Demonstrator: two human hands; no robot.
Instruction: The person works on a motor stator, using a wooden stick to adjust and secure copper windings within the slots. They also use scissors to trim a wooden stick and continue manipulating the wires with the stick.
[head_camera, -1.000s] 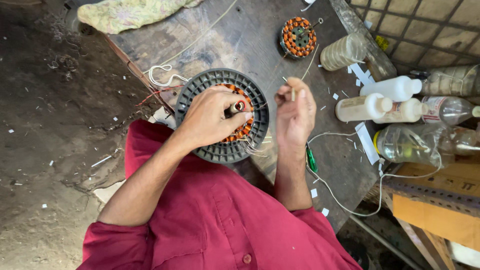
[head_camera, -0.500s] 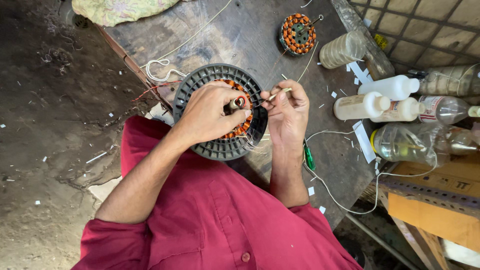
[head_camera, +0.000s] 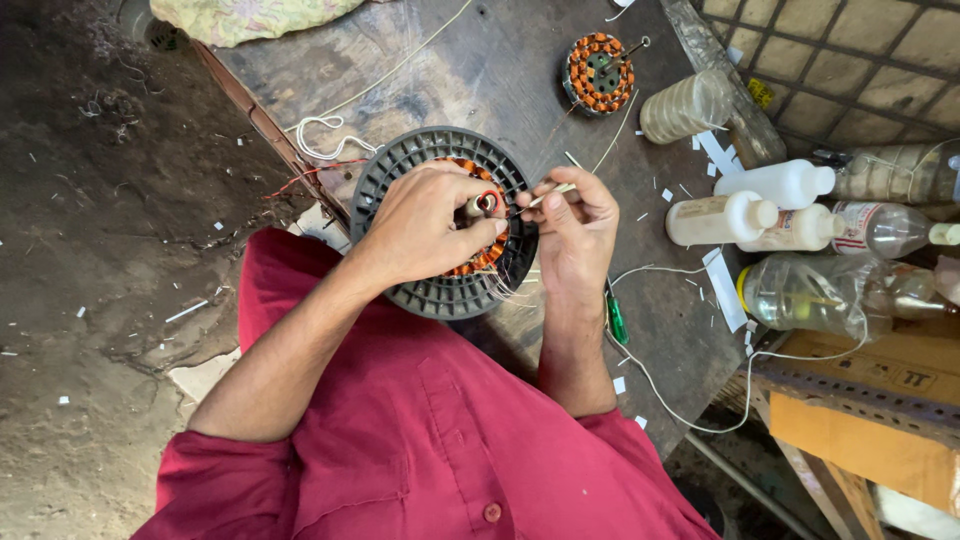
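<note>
Copper windings (head_camera: 470, 262) ring the middle of the round black motor housing (head_camera: 400, 180) that sits on the dark workbench (head_camera: 480, 70) right in front of my chest. My left hand (head_camera: 425, 225) lies over the housing, fingers curled shut and pressing on the coils near the red ring at the hub. My right hand (head_camera: 575, 225) is just beside it on the right, fingers pinched closed on a thin stick (head_camera: 545, 195) whose long axis runs sideways, its tip pointing left toward the hub. So the hub lies to the left of the stick's tip, almost touching, and the left hand is the nearer one. A second wound core (head_camera: 598, 72) and several plastic bottles (head_camera: 720, 218) stand farther off.
</note>
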